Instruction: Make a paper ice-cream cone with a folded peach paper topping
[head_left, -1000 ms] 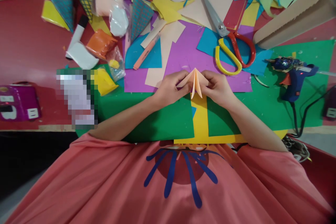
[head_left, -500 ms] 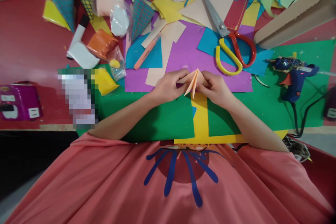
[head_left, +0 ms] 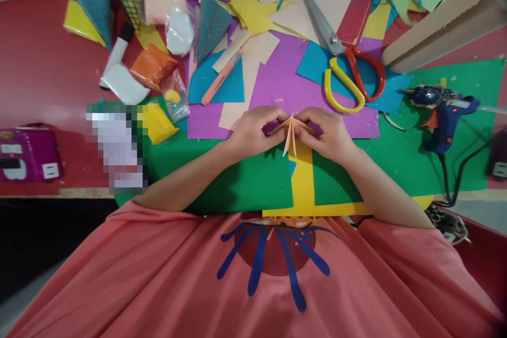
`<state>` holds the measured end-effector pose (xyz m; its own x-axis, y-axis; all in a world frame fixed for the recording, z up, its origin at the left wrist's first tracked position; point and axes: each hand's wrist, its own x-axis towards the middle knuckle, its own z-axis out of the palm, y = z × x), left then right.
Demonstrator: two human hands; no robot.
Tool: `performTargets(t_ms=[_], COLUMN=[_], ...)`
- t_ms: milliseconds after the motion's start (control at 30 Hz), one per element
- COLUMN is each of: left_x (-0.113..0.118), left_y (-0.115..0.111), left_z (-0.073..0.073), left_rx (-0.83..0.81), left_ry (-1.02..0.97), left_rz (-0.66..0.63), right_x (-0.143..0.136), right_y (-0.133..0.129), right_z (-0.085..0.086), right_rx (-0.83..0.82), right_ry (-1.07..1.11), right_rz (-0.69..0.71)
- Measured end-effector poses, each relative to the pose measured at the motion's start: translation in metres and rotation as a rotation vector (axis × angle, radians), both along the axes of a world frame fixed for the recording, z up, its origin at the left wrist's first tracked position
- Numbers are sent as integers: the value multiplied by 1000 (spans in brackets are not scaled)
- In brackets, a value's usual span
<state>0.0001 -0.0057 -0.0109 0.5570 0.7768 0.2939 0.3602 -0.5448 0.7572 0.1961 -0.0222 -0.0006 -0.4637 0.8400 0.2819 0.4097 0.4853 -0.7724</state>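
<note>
A small folded piece of peach paper point(head_left: 291, 134) is pinched between my two hands, its folds fanned out and pointing down toward me. My left hand point(head_left: 259, 129) grips its left side with thumb and fingers pressed together. On the right side my right hand point(head_left: 327, 129) holds it the same way. Under the hands lie purple paper point(head_left: 277, 87), green sheets point(head_left: 340, 179) and a yellow strip point(head_left: 303, 185). Scissors point(head_left: 336, 47) with red and yellow handles rest beyond my right hand. A peach marker point(head_left: 222, 78) lies beyond my left hand.
A blue glue gun point(head_left: 447, 124) with its cable sits at the right, near a curled cardboard piece point(head_left: 439, 26). Paper cones point(head_left: 212, 24), an orange packet point(head_left: 153, 66) and a yellow packet point(head_left: 158, 122) lie at the left. A purple box point(head_left: 31, 154) stands at the far left.
The folded peach paper has turned more upright and shifted slightly left and toward me. Both hands still hold it, with the fingertips a little closer together.
</note>
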Motion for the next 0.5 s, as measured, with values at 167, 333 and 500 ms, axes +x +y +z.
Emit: performTargets(t_ms=[167, 333, 500], left_x=[-4, -3, -1], left_y=[2, 4, 4], left_z=[-3, -5, -4], left_rx=[128, 319, 416], left_ry=[47, 73, 65], left_rz=[-19, -39, -95], right_x=[-1, -2, -2], right_y=[-1, -2, -2], right_z=[-4, -6, -1], right_rx=[113, 161, 223], right_ry=[-10, 19, 39], right_rz=[18, 7, 14])
